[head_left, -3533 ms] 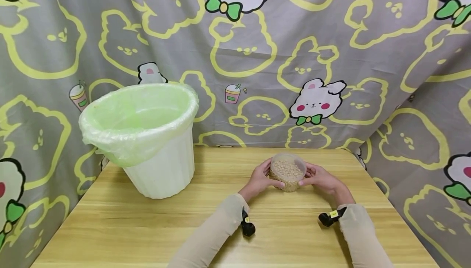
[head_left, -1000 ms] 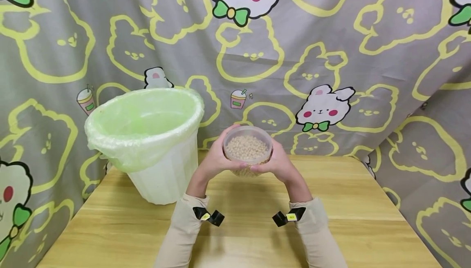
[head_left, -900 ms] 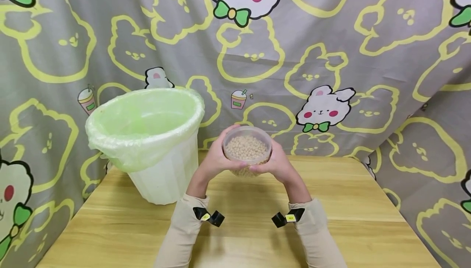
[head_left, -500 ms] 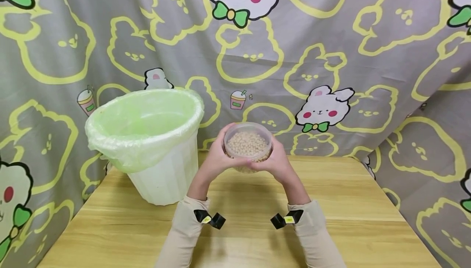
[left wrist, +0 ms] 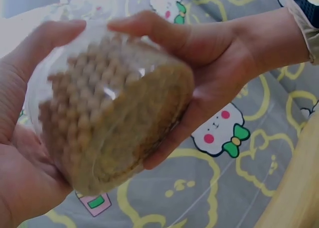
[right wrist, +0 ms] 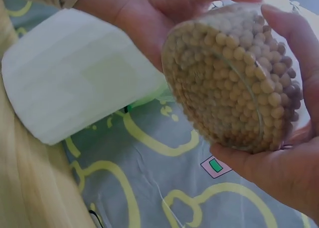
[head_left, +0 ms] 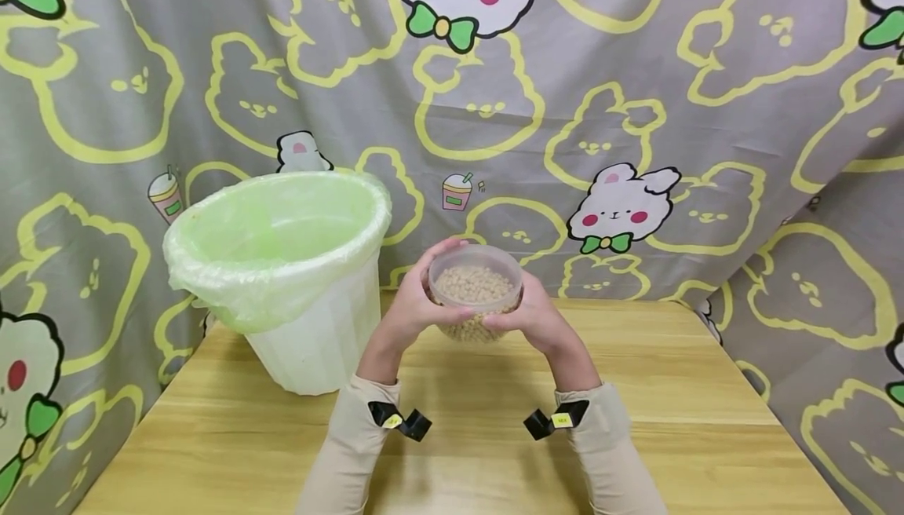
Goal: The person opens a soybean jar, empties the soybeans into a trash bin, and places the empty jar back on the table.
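Note:
A clear round plastic tub (head_left: 475, 326) of small tan pellets (head_left: 472, 283) is held up above the table with its rim facing me. My left hand (head_left: 412, 299) grips its left side, thumb along the near side. On the right side my right hand (head_left: 540, 315) grips it too, the thumbs nearly meeting. The left wrist view shows the tub (left wrist: 107, 113) from below, between the left hand (left wrist: 25, 183) and the right hand (left wrist: 214, 58). In the right wrist view, pellets fill most of the tub (right wrist: 229, 83); some fingers are hidden behind it.
A white ribbed bin (head_left: 318, 342) with a pale green plastic liner (head_left: 268, 287) over its rim stands on the left of the wooden table (head_left: 664, 436). A patterned grey curtain (head_left: 494, 122) hangs behind and at both sides.
Since the earliest frame, both hands have raised the tub off the table and brought it left and closer. During the last second it rises slightly, then dips back, tilting a little.

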Motion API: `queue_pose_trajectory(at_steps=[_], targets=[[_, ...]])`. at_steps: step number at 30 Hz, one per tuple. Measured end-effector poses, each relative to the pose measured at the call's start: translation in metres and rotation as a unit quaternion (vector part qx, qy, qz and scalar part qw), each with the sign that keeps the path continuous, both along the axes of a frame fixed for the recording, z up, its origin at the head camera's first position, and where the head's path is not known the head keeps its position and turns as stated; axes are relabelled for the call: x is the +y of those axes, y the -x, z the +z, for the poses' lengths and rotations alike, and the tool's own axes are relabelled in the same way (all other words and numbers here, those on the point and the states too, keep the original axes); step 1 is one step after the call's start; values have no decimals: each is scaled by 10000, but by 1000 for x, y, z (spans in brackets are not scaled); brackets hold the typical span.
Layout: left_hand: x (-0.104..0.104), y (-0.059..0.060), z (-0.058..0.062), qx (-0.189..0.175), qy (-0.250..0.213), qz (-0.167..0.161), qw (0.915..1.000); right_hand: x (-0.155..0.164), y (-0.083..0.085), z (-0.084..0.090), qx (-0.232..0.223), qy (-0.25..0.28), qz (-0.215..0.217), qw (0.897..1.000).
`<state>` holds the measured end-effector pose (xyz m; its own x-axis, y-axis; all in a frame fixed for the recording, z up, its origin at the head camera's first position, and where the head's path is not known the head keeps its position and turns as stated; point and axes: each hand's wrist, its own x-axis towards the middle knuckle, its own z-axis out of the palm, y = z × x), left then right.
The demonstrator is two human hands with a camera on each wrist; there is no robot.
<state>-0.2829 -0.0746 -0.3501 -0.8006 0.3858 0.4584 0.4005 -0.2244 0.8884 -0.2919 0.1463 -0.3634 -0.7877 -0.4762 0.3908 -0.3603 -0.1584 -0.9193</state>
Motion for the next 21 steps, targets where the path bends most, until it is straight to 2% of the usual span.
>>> queue_pose_trajectory(at_steps=[3,6,9,11,16,18,21], targets=[[7,-3,1,-139,113,617,9979,-1,-2,2,41,-124,-539,9985],[16,-6,2,-161,300,1250,9916,-3,-4,3,226,-358,-1115,9929],[20,-8,3,-128,387,1545,9871,-4,-5,4,422,-511,-1483,9867],[19,-8,4,-114,327,1516,9878,-5,-5,5,472,-471,-1481,9867],[13,-6,3,-277,-181,1075,9937,-5,-5,4,192,-262,-1154,9928],[10,-5,3,-368,-466,952,9937,-5,-6,4,81,-224,-1071,9940],[9,-4,2,-471,-887,934,9905,-5,-6,5,68,-124,-977,9951]])
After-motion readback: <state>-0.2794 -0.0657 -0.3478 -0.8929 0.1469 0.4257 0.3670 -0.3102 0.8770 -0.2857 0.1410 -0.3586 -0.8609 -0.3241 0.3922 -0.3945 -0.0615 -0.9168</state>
